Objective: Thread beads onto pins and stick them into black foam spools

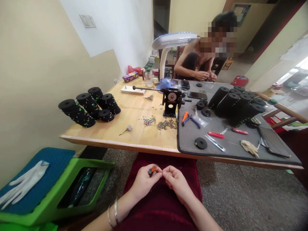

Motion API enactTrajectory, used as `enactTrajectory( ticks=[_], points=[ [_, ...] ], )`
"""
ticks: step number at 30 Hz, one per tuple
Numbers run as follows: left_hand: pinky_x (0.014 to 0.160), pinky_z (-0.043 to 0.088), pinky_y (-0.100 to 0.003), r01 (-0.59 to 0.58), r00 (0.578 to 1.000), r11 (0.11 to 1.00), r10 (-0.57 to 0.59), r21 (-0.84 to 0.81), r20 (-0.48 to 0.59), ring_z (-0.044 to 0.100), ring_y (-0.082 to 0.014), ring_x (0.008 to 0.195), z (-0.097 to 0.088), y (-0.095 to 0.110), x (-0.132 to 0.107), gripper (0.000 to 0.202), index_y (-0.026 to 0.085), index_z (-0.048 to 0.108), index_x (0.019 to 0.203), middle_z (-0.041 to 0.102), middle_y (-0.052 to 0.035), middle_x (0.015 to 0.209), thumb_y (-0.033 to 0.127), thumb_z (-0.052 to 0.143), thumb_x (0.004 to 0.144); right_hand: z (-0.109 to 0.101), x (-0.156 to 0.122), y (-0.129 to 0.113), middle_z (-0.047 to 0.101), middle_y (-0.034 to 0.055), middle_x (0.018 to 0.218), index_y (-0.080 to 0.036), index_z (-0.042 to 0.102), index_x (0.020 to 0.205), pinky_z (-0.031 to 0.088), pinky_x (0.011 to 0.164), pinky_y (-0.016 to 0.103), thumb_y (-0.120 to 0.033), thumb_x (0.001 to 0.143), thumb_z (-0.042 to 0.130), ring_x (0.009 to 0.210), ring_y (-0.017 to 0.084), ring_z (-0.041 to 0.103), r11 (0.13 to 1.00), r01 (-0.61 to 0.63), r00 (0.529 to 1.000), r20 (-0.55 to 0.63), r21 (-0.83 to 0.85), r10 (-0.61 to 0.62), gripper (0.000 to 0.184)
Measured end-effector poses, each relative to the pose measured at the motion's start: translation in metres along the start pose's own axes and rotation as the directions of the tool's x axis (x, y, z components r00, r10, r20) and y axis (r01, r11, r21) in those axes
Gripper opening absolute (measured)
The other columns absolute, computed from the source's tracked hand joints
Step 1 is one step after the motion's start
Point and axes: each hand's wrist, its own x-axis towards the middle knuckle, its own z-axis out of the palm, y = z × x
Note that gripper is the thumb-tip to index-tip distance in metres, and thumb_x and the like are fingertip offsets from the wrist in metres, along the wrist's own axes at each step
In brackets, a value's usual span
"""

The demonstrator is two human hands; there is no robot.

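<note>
Lower centre of frame: left hand [144, 180] curled around a small orange-and-dark piece [153, 169], gripping it. Piece judged light; stiffness and slipperiness undetermined; best held by its sides. Orange portion lies toward upper right of the dark; long axis unconfirmed, fingers covering part. Immediately rightward, right hand [176, 179] pinched closed at the left's fingertips; contents, if any, indiscernible.
</note>
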Motion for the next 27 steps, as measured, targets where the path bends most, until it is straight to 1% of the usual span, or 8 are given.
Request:
enactTrajectory(
  ticks=[3,7,11,15,20,24,26,27],
  points=[
    [0.056,0.039,-0.023,0.024,0.999,0.998,-0.022,-0.060,0.039,0.048,-0.0120,0.055,-0.006,0.001,0.001,0.014,0.016,0.065,0.079,0.057,0.0019,0.063,0.028,0.066,0.071,-0.001,-0.002,-0.002,0.036,-0.0102,0.045,-0.018,0.053,0.067,0.014,0.043,0.021,-0.043,0.067,0.070,0.042,0.005,0.022,0.997,-0.013,0.999,0.036,-0.083,0.016,0.030],
    [0.048,0.035,-0.021,0.093,0.992,0.988,-0.081,-0.121,0.102,0.044,-0.0092,0.051,-0.014,0.001,0.001,0.016,0.017,0.061,0.088,0.056,0.0027,0.066,0.028,0.060,0.076,-0.001,-0.004,-0.003,0.037,-0.0097,0.045,-0.019,0.051,0.062,0.015,0.042,0.020,-0.031,0.067,0.063,0.042,0.005,0.024,0.992,0.028,1.000,0.007,-0.123,-0.028,0.018],
    [0.055,0.041,-0.023,0.031,0.999,0.996,-0.028,-0.087,0.035,0.052,-0.0122,0.058,-0.018,0.005,0.004,0.017,0.017,0.062,0.087,0.061,-0.0002,0.071,0.029,0.062,0.076,0.001,-0.005,-0.003,0.034,-0.0113,0.040,-0.020,0.047,0.061,0.017,0.041,0.020,-0.024,0.066,0.054,0.038,0.005,0.024,0.992,0.050,0.998,-0.032,-0.112,-0.054,0.009],
    [0.062,0.046,-0.026,-0.025,0.999,0.999,0.023,-0.032,-0.046,0.059,-0.0159,0.064,-0.025,0.012,0.013,0.018,0.018,0.063,0.089,0.067,-0.0026,0.075,0.028,0.064,0.074,0.000,-0.005,-0.001,0.035,-0.0113,0.038,-0.021,0.045,0.058,0.017,0.040,0.019,-0.021,0.064,0.052,0.036,0.005,0.024,0.988,0.097,0.992,-0.065,-0.118,-0.105,0.009],
    [0.073,0.047,-0.030,-0.162,0.974,0.982,0.175,0.096,-0.144,0.063,-0.0200,0.076,-0.050,0.020,0.045,0.020,0.017,0.066,0.091,0.071,-0.0052,0.084,0.028,0.063,0.074,-0.004,-0.006,0.001,0.031,-0.0119,0.038,-0.021,0.044,0.059,0.015,0.039,0.019,-0.025,0.065,0.054,0.036,0.005,0.021,0.989,0.133,0.981,-0.135,-0.070,-0.142,0.013],
    [0.067,0.046,-0.030,-0.205,0.943,0.915,0.279,0.347,-0.181,0.059,-0.0190,0.065,-0.076,0.035,0.081,0.015,0.019,0.072,0.081,0.068,-0.0034,0.073,0.024,0.065,0.069,-0.005,-0.007,0.000,0.030,-0.0114,0.041,-0.021,0.046,0.063,0.012,0.039,0.018,-0.030,0.069,0.057,0.037,0.005,0.021,0.985,0.170,0.972,-0.165,0.000,-0.168,0.016],
    [0.067,0.044,-0.030,-0.204,0.921,0.887,0.318,0.415,-0.226,0.057,-0.0192,0.066,-0.084,0.044,0.096,0.017,0.020,0.074,0.080,0.066,-0.0031,0.072,0.021,0.069,0.064,-0.005,-0.006,0.001,0.031,-0.0113,0.042,-0.021,0.046,0.064,0.012,0.039,0.018,-0.032,0.069,0.060,0.037,0.005,0.021,0.984,0.174,0.973,-0.161,0.028,-0.168,0.018],
    [0.067,0.044,-0.030,-0.203,0.912,0.881,0.328,0.427,-0.244,0.056,-0.0192,0.067,-0.086,0.048,0.102,0.023,0.020,0.074,0.084,0.065,-0.0030,0.074,0.018,0.070,0.061,-0.006,-0.005,0.001,0.031,-0.0113,0.042,-0.021,0.046,0.064,0.013,0.039,0.018,-0.032,0.069,0.061,0.037,0.005,0.021,0.984,0.172,0.974,-0.157,0.039,-0.164,0.020]
  ],
)
